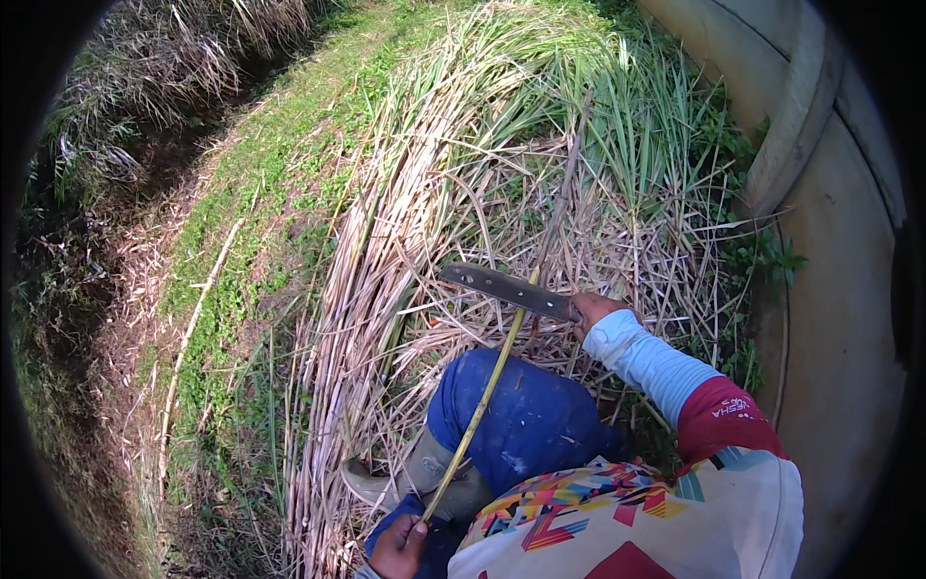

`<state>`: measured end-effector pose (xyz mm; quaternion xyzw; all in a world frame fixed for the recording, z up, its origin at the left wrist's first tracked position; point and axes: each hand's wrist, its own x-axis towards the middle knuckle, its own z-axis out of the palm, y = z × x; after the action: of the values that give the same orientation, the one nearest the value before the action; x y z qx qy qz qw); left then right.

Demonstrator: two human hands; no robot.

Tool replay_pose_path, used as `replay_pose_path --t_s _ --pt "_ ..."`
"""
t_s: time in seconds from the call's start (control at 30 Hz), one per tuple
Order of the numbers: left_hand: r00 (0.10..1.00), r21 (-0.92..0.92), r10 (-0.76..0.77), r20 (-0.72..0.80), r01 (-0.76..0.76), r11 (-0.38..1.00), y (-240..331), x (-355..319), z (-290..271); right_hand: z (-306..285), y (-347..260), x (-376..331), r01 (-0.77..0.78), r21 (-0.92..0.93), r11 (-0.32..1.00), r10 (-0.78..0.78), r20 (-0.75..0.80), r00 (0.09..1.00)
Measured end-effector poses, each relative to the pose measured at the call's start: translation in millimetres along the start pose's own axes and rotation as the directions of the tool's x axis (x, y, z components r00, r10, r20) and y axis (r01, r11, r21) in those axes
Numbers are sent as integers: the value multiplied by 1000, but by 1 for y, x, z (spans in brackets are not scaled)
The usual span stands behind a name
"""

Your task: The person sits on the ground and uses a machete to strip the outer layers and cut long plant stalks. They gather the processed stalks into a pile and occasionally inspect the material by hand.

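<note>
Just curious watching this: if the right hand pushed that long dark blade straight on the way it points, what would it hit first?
The right hand aims the dark flat machete blade leftward; it already crosses the yellow-green cane stalk, then probably the dry straw-coloured stalk pile, though depth is unclear.

Outdoor ground seen in daylight. Heap of dry cut stalks [405,241] spread just ahead of fingers. Green grass strip [280,164] laid beyond, left. Shaded ditch [106,222] set farther left. Pale concrete wall [839,289] curved along right, weeds at base.
</note>
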<state>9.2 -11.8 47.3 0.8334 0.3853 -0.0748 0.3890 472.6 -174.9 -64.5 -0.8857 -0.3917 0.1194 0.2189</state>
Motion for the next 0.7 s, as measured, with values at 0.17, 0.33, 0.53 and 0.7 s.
replay_pose_path --t_s 0.17,0.33,0.53,0.7 --pt "989 -318 126 -80 -145 937 1 10 4 30 -12 -31 286 -66 956 -288 -32 957" --pt "987 -489 -88 133 143 860 -9 -3 -11 14 68 42 -522 208 827 551 -117 826" --pt "959 -435 -79 273 196 879 -17 31 -13 -2 9 -14 -156 184 970 176 -98 979" --pt "927 -478 -152 343 311 821 24 72 -36 31 -38 -53 275 97 956 -267 -88 960"
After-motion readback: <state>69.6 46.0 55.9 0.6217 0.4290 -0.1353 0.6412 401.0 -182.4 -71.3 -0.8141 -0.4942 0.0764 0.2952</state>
